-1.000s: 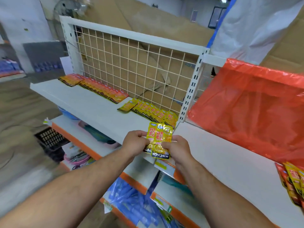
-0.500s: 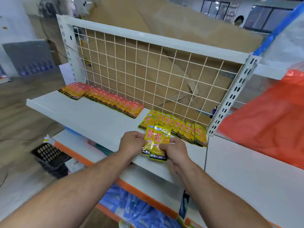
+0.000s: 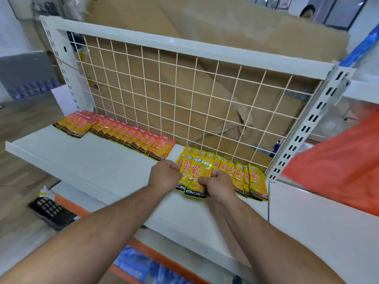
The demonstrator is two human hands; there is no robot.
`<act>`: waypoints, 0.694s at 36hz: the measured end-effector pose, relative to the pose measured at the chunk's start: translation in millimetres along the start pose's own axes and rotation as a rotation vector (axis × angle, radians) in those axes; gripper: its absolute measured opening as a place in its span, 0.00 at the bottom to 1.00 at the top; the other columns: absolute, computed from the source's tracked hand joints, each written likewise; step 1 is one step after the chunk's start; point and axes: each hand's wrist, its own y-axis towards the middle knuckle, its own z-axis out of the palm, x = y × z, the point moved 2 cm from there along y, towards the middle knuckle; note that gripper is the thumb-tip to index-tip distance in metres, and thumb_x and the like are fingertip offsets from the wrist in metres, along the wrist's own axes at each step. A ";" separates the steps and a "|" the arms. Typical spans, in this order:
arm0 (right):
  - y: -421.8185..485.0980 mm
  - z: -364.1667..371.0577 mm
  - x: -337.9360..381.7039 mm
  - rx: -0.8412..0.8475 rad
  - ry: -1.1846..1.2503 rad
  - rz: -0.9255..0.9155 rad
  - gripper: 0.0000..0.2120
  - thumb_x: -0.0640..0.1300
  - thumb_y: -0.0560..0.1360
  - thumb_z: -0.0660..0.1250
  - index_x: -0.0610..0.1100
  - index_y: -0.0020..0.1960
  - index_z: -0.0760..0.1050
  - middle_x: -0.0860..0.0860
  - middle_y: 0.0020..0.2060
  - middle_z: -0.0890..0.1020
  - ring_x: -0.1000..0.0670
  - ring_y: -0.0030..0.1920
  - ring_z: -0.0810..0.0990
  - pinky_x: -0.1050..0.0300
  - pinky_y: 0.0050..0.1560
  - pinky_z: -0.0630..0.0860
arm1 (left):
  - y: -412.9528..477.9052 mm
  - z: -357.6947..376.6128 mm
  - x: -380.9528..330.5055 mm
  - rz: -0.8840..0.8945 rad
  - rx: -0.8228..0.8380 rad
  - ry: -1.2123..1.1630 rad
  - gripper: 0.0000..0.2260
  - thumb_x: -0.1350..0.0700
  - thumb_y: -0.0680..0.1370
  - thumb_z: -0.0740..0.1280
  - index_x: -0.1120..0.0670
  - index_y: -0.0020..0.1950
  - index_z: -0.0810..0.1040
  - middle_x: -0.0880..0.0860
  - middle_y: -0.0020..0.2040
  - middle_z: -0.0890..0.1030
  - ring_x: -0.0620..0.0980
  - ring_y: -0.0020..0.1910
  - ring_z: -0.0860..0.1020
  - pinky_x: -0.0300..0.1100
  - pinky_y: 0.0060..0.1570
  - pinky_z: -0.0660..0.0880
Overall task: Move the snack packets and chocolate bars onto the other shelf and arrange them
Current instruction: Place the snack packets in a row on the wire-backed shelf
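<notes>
Item 1. My left hand (image 3: 164, 175): fingers curled, pinching the left edge of the held yellow packets (image 3: 194, 177). The fingertips are hidden behind the foil.

Item 2. My right hand (image 3: 219, 184): thumb and fingers pinching the same packets at their right edge. It covers their lower right corner.

Item 3. Held yellow packets: at least two flat, glossy foil pouches, overlapped, with red characters and a black bottom band. The front band reads KONCHEW; the one behind is cut off by the overlap. The exact count is hard to make out. Whether they touch the shelf (image 3: 92, 167) I cannot tell.

Item 4. Yellow row (image 3: 250, 181), from 12 to 3 o'clock of my hands: matching pouches, shingled edge over edge and lying on the shelf against the wire grid (image 3: 184, 103). My hands hide its left end.

Item 5. Orange row (image 3: 131, 136), at 10 o'clock: similar pouches in orange, shingled along the grid. The far end is blurred.

Item 6. Shelf: smooth white painted metal with a raised front lip.

Item 7. Wire grid, at 12 o'clock: thin cream wire in square mesh, set in a white frame. Creased brown cardboard (image 3: 225, 33) shows behind it.

Item 8. Slotted upright (image 3: 307, 128), at 2 o'clock: white metal.

Item 9. Orange plastic sheet (image 3: 338, 160), at 3 o'clock: translucent, cut off by the frame edge.

Item 10. Blue packs (image 3: 139, 265), at 6 o'clock, below: blurred, partly hidden by my forearms.
</notes>
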 end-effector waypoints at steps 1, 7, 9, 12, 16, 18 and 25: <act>2.8 1.2 -0.3 -0.011 -0.001 0.007 0.20 0.33 0.68 0.74 0.47 0.38 0.63 0.46 0.31 0.67 0.50 0.26 0.67 0.60 0.26 0.61 | 3.7 1.5 -0.3 0.002 0.004 0.019 0.08 0.59 0.73 0.71 0.52 0.51 0.84 0.49 0.52 0.84 0.49 0.55 0.80 0.34 0.50 0.70; 18.5 8.6 -0.4 -0.071 0.001 0.033 0.21 0.35 0.66 0.75 0.48 0.37 0.62 0.44 0.33 0.70 0.47 0.32 0.71 0.52 0.35 0.68 | 26.7 6.9 -4.9 0.058 0.032 0.100 0.06 0.59 0.72 0.71 0.51 0.47 0.84 0.49 0.51 0.84 0.49 0.54 0.80 0.38 0.51 0.74; 22.7 9.5 0.7 -0.095 -0.008 0.034 0.20 0.35 0.67 0.75 0.48 0.38 0.62 0.45 0.33 0.71 0.48 0.31 0.72 0.53 0.35 0.68 | 34.6 7.9 -7.3 0.083 0.051 0.126 0.05 0.59 0.72 0.71 0.49 0.44 0.83 0.47 0.51 0.84 0.49 0.53 0.81 0.41 0.53 0.76; 25.1 9.0 4.2 -0.135 -0.038 0.027 0.19 0.35 0.69 0.74 0.47 0.39 0.63 0.48 0.32 0.70 0.50 0.28 0.69 0.59 0.30 0.66 | 46.3 10.4 -6.8 0.111 0.078 0.158 0.05 0.58 0.71 0.72 0.48 0.40 0.80 0.47 0.52 0.84 0.49 0.54 0.81 0.44 0.56 0.77; 27.9 14.2 8.2 -0.197 -0.128 0.005 0.19 0.37 0.69 0.75 0.47 0.38 0.63 0.51 0.31 0.68 0.51 0.29 0.66 0.61 0.25 0.61 | 59.2 13.2 -1.9 0.153 0.103 0.201 0.05 0.59 0.72 0.71 0.52 0.45 0.84 0.48 0.51 0.84 0.49 0.54 0.80 0.42 0.54 0.76; 29.2 18.9 8.4 -0.221 -0.177 0.019 0.19 0.40 0.69 0.75 0.47 0.38 0.63 0.50 0.33 0.68 0.50 0.32 0.66 0.56 0.30 0.62 | 64.2 13.7 1.0 0.165 0.121 0.213 0.05 0.59 0.71 0.71 0.52 0.45 0.84 0.48 0.51 0.84 0.49 0.53 0.80 0.43 0.54 0.77; 26.8 28.2 7.2 -0.289 -0.234 0.060 0.17 0.41 0.67 0.76 0.47 0.39 0.66 0.52 0.32 0.72 0.52 0.30 0.70 0.57 0.29 0.66 | 74.3 16.3 11.7 0.227 0.185 0.278 0.08 0.61 0.69 0.70 0.49 0.37 0.75 0.50 0.44 0.82 0.52 0.47 0.80 0.43 0.45 0.78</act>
